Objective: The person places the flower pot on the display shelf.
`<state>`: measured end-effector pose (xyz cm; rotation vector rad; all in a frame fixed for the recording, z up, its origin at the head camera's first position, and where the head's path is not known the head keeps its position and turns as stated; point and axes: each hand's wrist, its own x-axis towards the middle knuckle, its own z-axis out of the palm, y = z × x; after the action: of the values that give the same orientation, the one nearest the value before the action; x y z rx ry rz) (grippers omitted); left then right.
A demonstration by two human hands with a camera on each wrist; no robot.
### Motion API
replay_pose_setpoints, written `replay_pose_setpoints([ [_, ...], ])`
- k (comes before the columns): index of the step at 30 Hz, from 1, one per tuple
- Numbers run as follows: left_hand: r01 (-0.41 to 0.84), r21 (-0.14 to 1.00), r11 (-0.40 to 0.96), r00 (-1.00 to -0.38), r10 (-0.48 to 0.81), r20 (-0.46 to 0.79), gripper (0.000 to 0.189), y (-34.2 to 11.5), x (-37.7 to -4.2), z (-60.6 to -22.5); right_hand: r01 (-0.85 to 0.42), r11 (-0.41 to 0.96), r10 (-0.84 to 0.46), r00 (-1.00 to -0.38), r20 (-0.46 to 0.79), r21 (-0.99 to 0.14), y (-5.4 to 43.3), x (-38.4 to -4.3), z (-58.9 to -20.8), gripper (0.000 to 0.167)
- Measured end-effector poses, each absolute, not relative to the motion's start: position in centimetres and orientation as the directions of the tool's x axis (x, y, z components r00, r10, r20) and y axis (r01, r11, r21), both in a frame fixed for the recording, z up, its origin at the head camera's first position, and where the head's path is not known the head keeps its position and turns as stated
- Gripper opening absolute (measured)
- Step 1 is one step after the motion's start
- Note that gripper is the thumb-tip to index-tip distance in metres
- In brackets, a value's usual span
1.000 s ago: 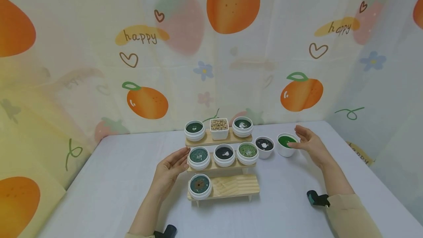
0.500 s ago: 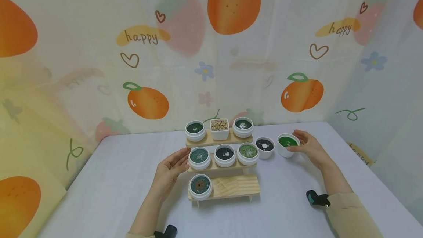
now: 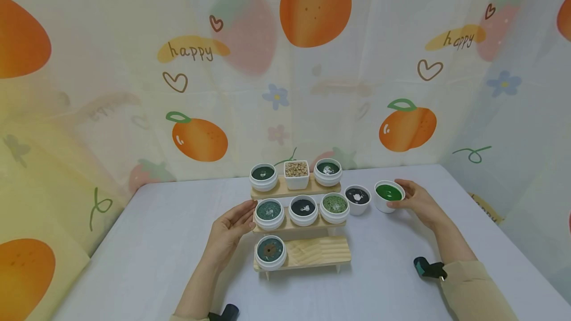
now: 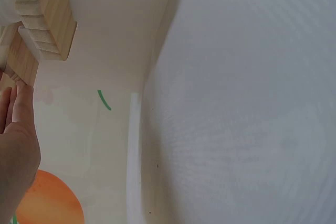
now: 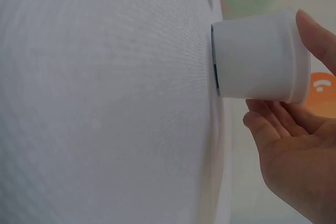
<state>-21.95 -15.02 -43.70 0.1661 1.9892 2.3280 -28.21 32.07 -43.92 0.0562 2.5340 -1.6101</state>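
My right hand (image 3: 421, 203) grips a white cup (image 5: 257, 59) with a glossy green filling, at the right of the table. Its thumb is at the near side of the rim, with the other fingers round the right and far side. The cup's base is at the tablecloth. My left hand (image 3: 227, 229) has its fingers straight and loose, their tips at the left end of the middle step of a wooden stepped stand (image 3: 316, 251). Nearest to it is a white bowl with a grey-green top (image 3: 269, 211). The left wrist view shows the fingertips (image 4: 23, 95) against the wood.
A white cup with a dark top (image 3: 357, 198) stands between the stand and the gripped cup. Several white bowls and a square pot of pebbles (image 3: 296, 173) occupy the upper steps. One bowl with a brown mark (image 3: 270, 251) sits on the lowest step. A fruit-print cloth (image 3: 303, 93) hangs behind.
My right hand has closed in on the green-filled cup, its thumb moving down from over the filling to the cup's near side. The left hand has stayed at the stand.
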Motion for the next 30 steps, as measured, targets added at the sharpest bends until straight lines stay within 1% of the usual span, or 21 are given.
replay_pose_setpoints([
  [7,0.015,0.987,-0.157,-0.991,0.13,0.036,0.061,-15.0,-21.9,-43.7,0.091,0.434,-0.053,-0.991,-0.126,-0.896,32.1,-28.1,-44.0,0.089],
  [16,0.025,0.986,-0.167,-0.99,0.134,0.048,0.061,-15.1,-21.9,-43.8,0.079,0.442,-0.035,-0.994,-0.105,-0.894,32.0,-28.0,-43.8,0.089],
  [24,0.022,0.986,-0.164,-0.992,0.123,0.042,0.06,-15.0,-22.0,-43.8,0.054,0.45,-0.034,-0.996,-0.078,-0.892,31.6,-27.9,-42.8,0.086],
  [30,0.013,0.986,-0.165,-0.992,0.119,0.033,0.06,-15.0,-22.0,-43.8,0.013,0.465,-0.03,-0.999,-0.03,-0.885,31.4,-27.7,-42.0,0.086],
])
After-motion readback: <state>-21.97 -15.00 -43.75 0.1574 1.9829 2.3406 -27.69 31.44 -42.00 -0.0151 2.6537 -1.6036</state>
